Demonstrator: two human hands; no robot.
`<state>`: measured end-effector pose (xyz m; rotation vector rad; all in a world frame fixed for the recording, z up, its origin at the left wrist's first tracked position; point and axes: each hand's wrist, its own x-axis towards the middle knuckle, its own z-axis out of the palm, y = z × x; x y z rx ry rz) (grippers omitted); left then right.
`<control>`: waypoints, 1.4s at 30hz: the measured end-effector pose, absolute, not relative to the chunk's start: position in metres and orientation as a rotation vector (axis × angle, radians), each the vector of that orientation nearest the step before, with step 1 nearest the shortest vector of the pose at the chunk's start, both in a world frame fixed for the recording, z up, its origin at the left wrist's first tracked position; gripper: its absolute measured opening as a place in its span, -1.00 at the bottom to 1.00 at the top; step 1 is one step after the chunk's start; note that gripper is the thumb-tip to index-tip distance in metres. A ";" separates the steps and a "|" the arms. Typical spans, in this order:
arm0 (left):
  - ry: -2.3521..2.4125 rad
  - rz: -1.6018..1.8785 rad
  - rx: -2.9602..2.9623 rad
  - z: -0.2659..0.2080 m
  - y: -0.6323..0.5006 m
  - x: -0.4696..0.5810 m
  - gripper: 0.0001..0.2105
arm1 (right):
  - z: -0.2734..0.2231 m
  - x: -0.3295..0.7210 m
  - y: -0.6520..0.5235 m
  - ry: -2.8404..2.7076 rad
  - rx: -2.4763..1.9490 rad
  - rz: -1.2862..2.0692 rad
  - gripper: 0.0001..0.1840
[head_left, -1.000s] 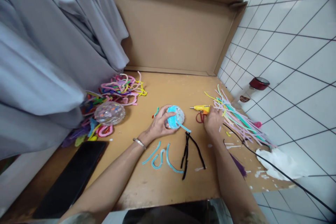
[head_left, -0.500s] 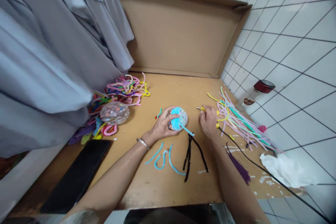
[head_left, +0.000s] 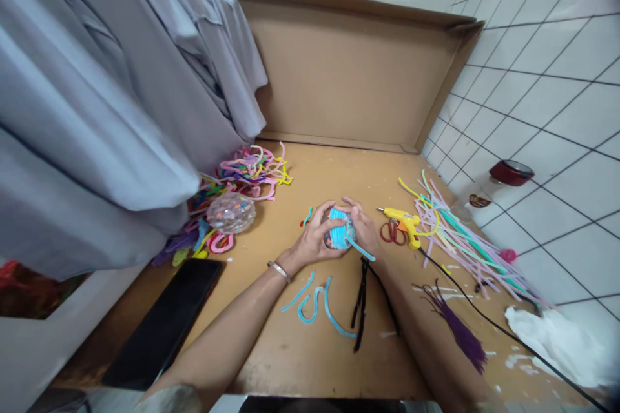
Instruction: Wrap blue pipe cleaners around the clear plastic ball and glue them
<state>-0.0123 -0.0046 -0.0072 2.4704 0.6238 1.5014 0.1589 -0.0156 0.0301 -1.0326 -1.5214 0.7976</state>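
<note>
Between my hands is a small clear round container [head_left: 340,232], part of it wrapped in rows of light blue pipe cleaner. One loose blue end hangs from it toward my right wrist. My left hand [head_left: 314,236] curls around its left side, thumb toward me. Closed against the right side is my right hand [head_left: 364,227], its fingers partly hidden. Cut pieces of blue pipe cleaner [head_left: 310,310] and black pipe cleaners [head_left: 360,310] lie just in front. To the right, a yellow glue gun [head_left: 405,222] rests on the table beside red-handled scissors [head_left: 393,232].
Left are a clear faceted container [head_left: 231,213], a heap of colourful pipe cleaners [head_left: 252,168] and a black phone [head_left: 165,326]. Right are pastel pipe cleaners [head_left: 465,239], a red-lidded jar [head_left: 489,184], a purple tassel [head_left: 458,326], white tissue [head_left: 552,342] and a black cord. Cardboard [head_left: 349,77] stands behind.
My right hand has let go of the glue gun, now lying on the table, and moved left onto the wrapped container. The scissors have come into sight. The view has shifted slightly.
</note>
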 end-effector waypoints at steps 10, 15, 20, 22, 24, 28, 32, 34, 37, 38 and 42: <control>0.637 1.475 2.482 -0.003 -0.009 -0.011 -0.34 | 0.026 0.160 -0.030 -1.543 -1.019 0.762 -0.28; 0.632 1.481 2.485 -0.005 -0.010 -0.011 -0.30 | 0.024 0.163 -0.025 -1.519 -1.086 0.749 -0.29; 0.629 1.474 2.490 -0.003 -0.010 -0.013 -0.32 | 0.020 0.162 -0.024 -1.510 -1.087 0.732 -0.30; 0.618 1.486 2.493 -0.002 -0.010 -0.013 -0.33 | 0.018 0.160 -0.025 -1.529 -1.121 0.685 -0.32; 0.625 1.479 2.499 -0.002 -0.010 -0.013 -0.33 | 0.016 0.158 -0.025 -1.562 -1.148 0.630 -0.34; 0.668 1.430 2.502 -0.003 -0.010 -0.013 -0.33 | 0.015 0.156 -0.025 -1.590 -1.158 0.570 -0.35; 0.658 1.435 2.479 -0.004 -0.010 -0.012 -0.34 | 0.019 0.156 -0.026 -1.582 -1.093 0.599 -0.35; 0.640 1.455 2.469 -0.003 -0.010 -0.012 -0.35 | 0.021 0.156 -0.028 -1.569 -1.065 0.632 -0.35; 0.602 1.495 2.458 -0.002 -0.009 -0.012 -0.34 | 0.024 0.157 -0.031 -1.550 -1.022 0.707 -0.36; 0.586 1.502 2.457 -0.001 -0.009 -0.012 -0.34 | 0.025 0.157 -0.032 -1.537 -1.011 0.733 -0.36; 0.552 1.498 2.474 0.000 -0.009 -0.012 -0.33 | 0.026 0.158 -0.033 -1.507 -0.983 0.777 -0.39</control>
